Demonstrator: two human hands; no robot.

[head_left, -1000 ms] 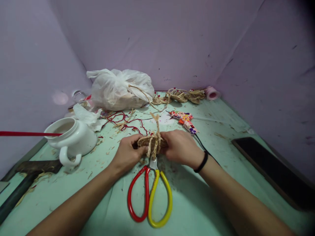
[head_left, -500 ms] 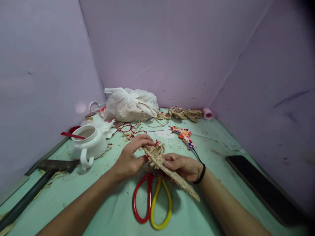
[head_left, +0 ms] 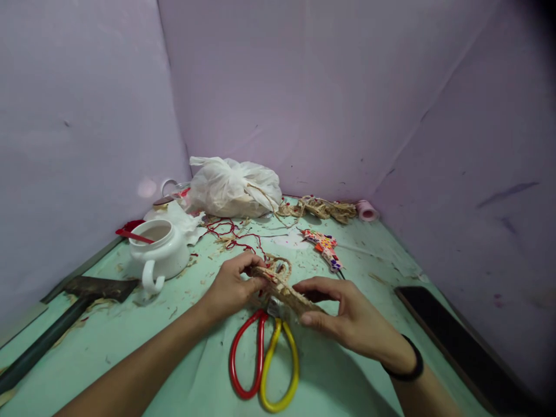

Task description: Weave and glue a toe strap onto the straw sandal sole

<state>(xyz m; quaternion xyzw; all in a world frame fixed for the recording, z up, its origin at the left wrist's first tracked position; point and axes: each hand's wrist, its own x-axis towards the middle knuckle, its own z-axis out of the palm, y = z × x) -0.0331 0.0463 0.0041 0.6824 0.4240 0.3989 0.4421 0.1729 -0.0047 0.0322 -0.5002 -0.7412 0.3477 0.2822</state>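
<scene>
Between my hands is a flat braided straw piece (head_left: pixel 289 295) with a looped end and bits of red on it, seen nearly edge-on. My left hand (head_left: pixel 237 284) pinches its left end between thumb and fingers. At its right end, my right hand (head_left: pixel 347 318) grips it with the thumb below and the fingers above; a black band circles that wrist. Scissors (head_left: pixel 263 359) with one red and one yellow handle lie on the table just under the piece, their blades mostly hidden. Red yarn (head_left: pixel 234 234) lies loosely tangled beyond my left hand.
A white pot (head_left: pixel 160 252) with a red stick stands left, behind a hatchet (head_left: pixel 93 289). Farther back are a tied white plastic bag (head_left: pixel 237 188), straw braids (head_left: pixel 325 208) and a pink spool (head_left: pixel 367 210). A patterned glue gun (head_left: pixel 324 246) and a dark phone (head_left: pixel 452 336) lie right.
The straw piece has turned more edge-on and its long tail no longer points out toward me. My right hand has shifted right and nearer, taking the piece by its right end.
</scene>
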